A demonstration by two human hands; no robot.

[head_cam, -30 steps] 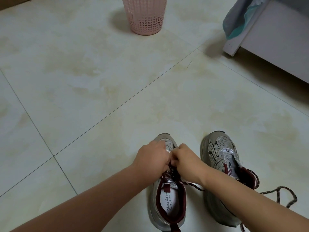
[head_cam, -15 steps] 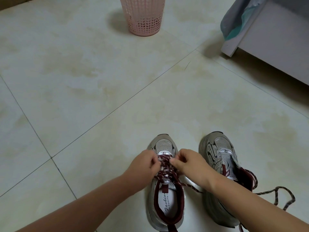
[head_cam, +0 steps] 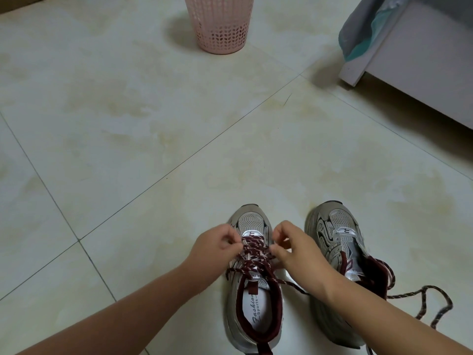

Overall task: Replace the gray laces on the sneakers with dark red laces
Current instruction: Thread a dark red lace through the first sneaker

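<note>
Nearest the camera, two bare forearms reach in from the bottom edge toward a pair of gray sneakers standing side by side on the tiled floor [head_cam: 128,124], toes pointing away. The left sneaker [head_cam: 252,298] has a dark red collar and a white insole printed with script, and a dark red lace [head_cam: 252,254] speckled with white crisscrosses its eyelets up toward the toe. The left hand [head_cam: 213,248] sits against the left side of that lacing, its fingers curled with thumb and fingertip pinching the lace at the edge of the rows. The right hand [head_cam: 294,248] mirrors it on the right side, fingers curled and pinching the same lace beside the eyelets; the crossings lie between the two hands. A loose end of the lace trails off to the right under the right wrist.

Just beside, the right sneaker [head_cam: 335,242] stands partly hidden by the right forearm, its tongue bare at the front, and a second dark red lace [head_cam: 432,303] spills from its collar in loops onto the floor to the right.

Well beyond the shoes, a pink perforated basket [head_cam: 221,24] stands at the top edge, and a pale furniture panel [head_cam: 422,57] with gray and teal fabric [head_cam: 363,34] draped over it fills the top right corner
</note>
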